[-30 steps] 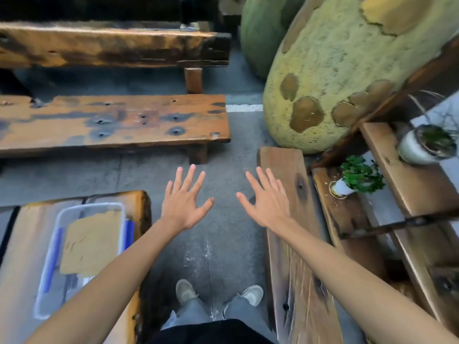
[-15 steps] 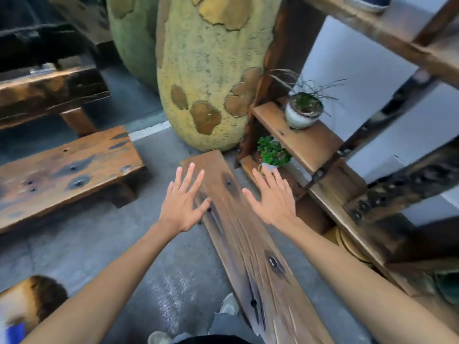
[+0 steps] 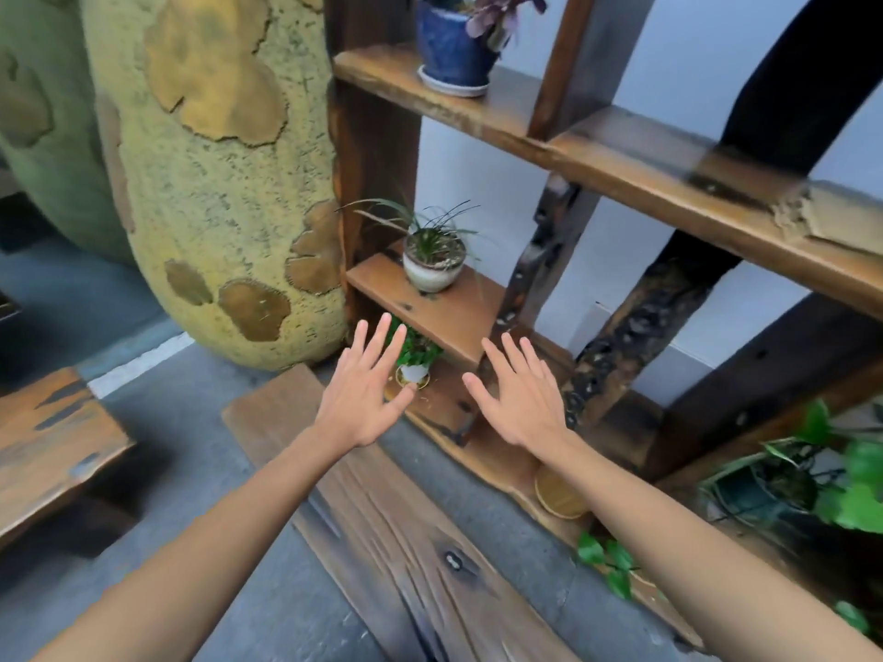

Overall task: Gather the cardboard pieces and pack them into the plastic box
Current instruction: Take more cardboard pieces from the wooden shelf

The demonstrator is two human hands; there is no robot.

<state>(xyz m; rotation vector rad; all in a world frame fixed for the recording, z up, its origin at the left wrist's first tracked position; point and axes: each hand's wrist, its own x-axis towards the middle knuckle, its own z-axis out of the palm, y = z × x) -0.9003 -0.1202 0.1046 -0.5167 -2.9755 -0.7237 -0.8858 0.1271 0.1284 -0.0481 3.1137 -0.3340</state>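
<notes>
Grey concrete floor filled the lower left of the head view, crossed by a white painted line near the foot of a large rough yellow-green sculpture with brown patches. Against a pale wall stood a dark wooden shelf unit with several boards at different heights. On the upper board sat a blue pot on a saucer, holding a purple-leaved plant. On a lower, shorter board stood a pale ceramic pot with thin grass-like leaves. Below that, a small white pot with leafy green growth stood on the lowest ledge, partly hidden by the left hand. A long wooden plank ran from the bottom of the frame toward the sculpture, and the corner of a wooden bench showed at the left edge. More green foliage hung at the right, beside a round tan disc lying on the base board.

Both arms reached forward, backs of the hands up. The left hand had its fingers spread wide and held nothing. The right hand was likewise splayed and empty, in front of the shelf's lower upright. The two hands were apart from each other. Neither the cardboard pieces nor the plastic box appeared anywhere in this view
</notes>
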